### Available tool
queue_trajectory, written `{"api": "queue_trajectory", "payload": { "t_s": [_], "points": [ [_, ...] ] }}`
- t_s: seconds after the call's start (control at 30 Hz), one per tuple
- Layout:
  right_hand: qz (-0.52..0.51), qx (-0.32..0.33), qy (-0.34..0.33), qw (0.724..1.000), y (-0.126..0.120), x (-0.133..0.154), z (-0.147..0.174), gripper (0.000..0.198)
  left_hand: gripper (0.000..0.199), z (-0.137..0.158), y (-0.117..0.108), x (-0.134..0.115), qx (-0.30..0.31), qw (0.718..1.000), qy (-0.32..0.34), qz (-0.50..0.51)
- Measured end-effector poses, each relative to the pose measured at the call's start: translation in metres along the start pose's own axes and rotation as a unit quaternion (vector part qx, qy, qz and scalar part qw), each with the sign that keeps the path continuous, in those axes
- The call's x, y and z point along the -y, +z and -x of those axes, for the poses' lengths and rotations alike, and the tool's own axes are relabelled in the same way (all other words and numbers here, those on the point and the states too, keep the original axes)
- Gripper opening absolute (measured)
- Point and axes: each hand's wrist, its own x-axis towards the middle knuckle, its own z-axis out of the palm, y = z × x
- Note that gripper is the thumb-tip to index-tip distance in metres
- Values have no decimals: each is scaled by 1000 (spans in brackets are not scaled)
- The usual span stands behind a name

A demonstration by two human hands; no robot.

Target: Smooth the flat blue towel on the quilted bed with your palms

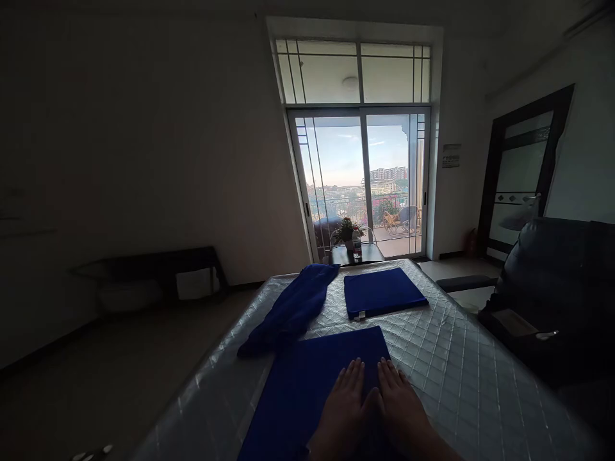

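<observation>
Both my left hand [344, 400] and my right hand [400, 398] lie flat, palms down, on a blue cloth [307, 390] spread near me. Their fingers are stretched forward and the thumbs meet between them. The right hand rests along the cloth's right edge. Beyond it sits a neatly folded blue cloth [384, 291] with a small white tag at its near corner. To the left, a crumpled blue cloth [293, 307] stretches diagonally and touches the far left part of the flat one. Neither hand grasps anything.
The cloths lie on a quilted, silvery mattress [446, 346]. At its far end a small table [339, 255] holds a plant [346, 230] and a bottle [357, 242]. A dark armchair [542, 275] stands at the right, and a low bench [163, 259] by the left wall.
</observation>
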Motion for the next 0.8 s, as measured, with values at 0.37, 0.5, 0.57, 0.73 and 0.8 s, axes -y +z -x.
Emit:
{"api": "queue_trajectory", "payload": {
  "t_s": [0.37,0.5,0.57,0.73,0.8],
  "points": [
    [-10,16,30,999,-15,12,6,65,62,74,-31,127,-61,979,-186,-52],
    [6,12,33,999,-11,11,5,65,70,84,-35,135,-60,971,-226,-43],
    [12,13,29,999,-9,11,5,66,75,83,-35,134,-57,971,-231,-36],
    [13,2,33,999,-6,10,5,65,75,82,-36,134,-57,974,-218,-37],
    [16,-1,34,999,-5,10,4,65,73,83,-37,135,-56,975,-211,-40]
  ]
}}
